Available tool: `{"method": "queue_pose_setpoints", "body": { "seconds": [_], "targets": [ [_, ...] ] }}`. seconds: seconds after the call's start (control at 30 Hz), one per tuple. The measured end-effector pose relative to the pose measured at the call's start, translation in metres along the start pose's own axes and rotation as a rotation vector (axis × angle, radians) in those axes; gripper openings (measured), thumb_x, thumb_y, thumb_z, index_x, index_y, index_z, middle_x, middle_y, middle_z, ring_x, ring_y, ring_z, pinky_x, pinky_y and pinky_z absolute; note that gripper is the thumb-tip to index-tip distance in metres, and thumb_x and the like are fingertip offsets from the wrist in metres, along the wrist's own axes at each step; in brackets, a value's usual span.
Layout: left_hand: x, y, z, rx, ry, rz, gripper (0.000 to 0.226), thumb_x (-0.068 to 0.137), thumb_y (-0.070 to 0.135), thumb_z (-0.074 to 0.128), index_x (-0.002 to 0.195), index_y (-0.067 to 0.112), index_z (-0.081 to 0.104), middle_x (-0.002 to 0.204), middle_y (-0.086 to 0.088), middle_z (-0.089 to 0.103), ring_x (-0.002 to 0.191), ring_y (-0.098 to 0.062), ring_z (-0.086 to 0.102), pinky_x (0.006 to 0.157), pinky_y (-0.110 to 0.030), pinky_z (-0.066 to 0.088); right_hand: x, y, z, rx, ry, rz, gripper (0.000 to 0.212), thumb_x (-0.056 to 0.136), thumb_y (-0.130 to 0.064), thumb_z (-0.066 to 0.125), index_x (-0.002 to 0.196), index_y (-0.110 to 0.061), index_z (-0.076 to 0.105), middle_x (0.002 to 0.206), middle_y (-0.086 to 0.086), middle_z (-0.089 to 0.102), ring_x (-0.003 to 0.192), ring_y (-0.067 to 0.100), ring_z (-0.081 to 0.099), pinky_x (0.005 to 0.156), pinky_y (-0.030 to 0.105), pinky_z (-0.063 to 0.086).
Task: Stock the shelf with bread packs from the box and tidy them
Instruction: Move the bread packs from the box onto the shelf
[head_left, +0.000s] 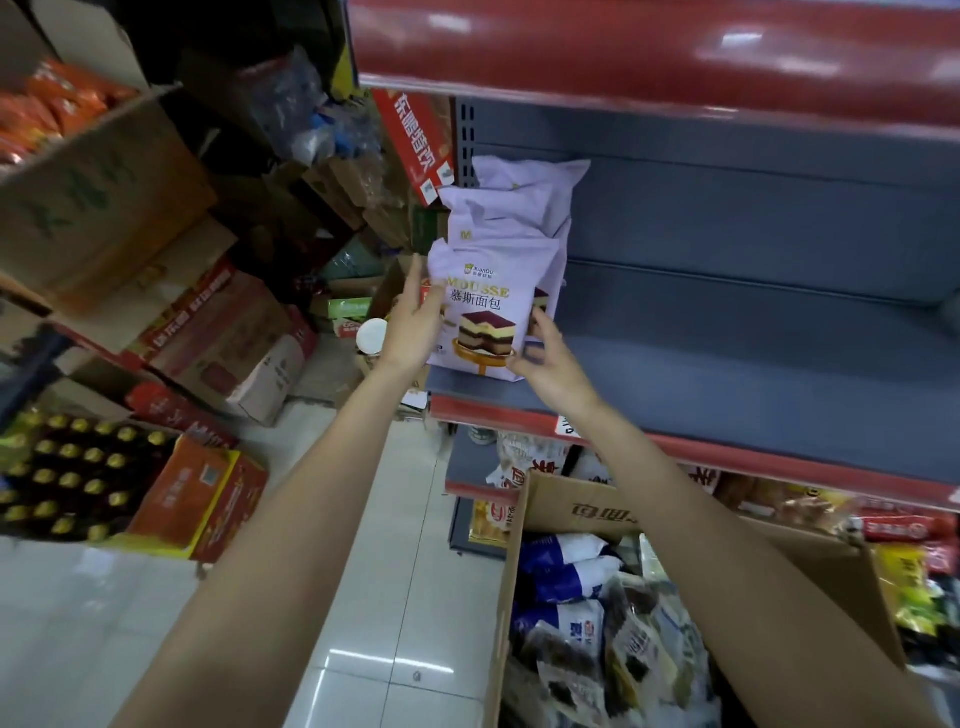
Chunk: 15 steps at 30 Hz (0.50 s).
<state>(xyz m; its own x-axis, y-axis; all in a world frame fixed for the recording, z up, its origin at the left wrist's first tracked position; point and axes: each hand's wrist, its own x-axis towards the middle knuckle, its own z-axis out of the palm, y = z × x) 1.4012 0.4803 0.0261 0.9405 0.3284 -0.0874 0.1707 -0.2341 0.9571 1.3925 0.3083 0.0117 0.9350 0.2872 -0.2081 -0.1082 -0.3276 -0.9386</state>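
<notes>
Item, nearest: open cardboard box (571, 506) below the shelf front, holding mixed packs, blue-and-white bags (561, 566) to its left side and darker clear-wrapped packs (618, 649) heaped toward the near end; stock remains to be moved. Item: left hand (415, 322), palm laid flat against the left side of the front bread pack (485, 312), fingers (415, 280) spread and extended upward, pressing rather than clasping. Item: right hand (553, 364), at the pack's lower right corner, fingers (537, 325) partly curled with the tips touching the wrapper; whether they pinch it cannot be told. Item: the front bread pack, lilac, printed with a layered cake, standing upright at the front left corner of the grey shelf (727, 374), just behind the red front edge. Judged light, soft and squashable, film wrapper likely slippery; best steadied by both side edges with flat palms, not squeezed across the face. Item: two further lilac packs (511, 208) standing in file behind it toward the shelf's back left corner, leaning somewhat. Remainder of shelf to the right is bare, so nothing obstructs further placing; the red shelf (649, 47) overhead limits lifting height. Item, farthest left: stacked cartons (93, 192) and a crate of bottles (72, 478) on the floor, well apart.
</notes>
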Motion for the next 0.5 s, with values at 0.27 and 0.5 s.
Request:
{"method": "queue_pose_setpoints", "body": {
  "seconds": [0.27,0.5],
  "targets": [
    [-0.064,-0.015,0.006,0.125,0.196,0.254,0.03,0.095,0.021,0.047,0.123,0.018,0.058,0.116,0.005,0.065,0.107,-0.007,0.058,0.09,-0.025,0.047,-0.061,0.019,-0.019,-0.444,0.217,-0.316,0.049,0.092,-0.011,0.051,0.14,-0.015,0.04,0.138,0.007,0.047,0.129,0.024,0.04,0.108,0.038,0.034],
    [-0.158,-0.037,0.038,0.266,0.189,0.522,0.024,0.093,0.025,0.047,0.092,0.014,0.068,0.076,0.01,0.064,0.065,-0.012,0.059,0.06,-0.025,0.043,-0.163,0.088,-0.062,-0.848,0.382,-0.591,0.025,0.089,-0.012,0.05,0.107,-0.009,0.067,0.106,0.005,0.067,0.108,0.021,0.052,0.096,0.034,0.041]
  ]
}}
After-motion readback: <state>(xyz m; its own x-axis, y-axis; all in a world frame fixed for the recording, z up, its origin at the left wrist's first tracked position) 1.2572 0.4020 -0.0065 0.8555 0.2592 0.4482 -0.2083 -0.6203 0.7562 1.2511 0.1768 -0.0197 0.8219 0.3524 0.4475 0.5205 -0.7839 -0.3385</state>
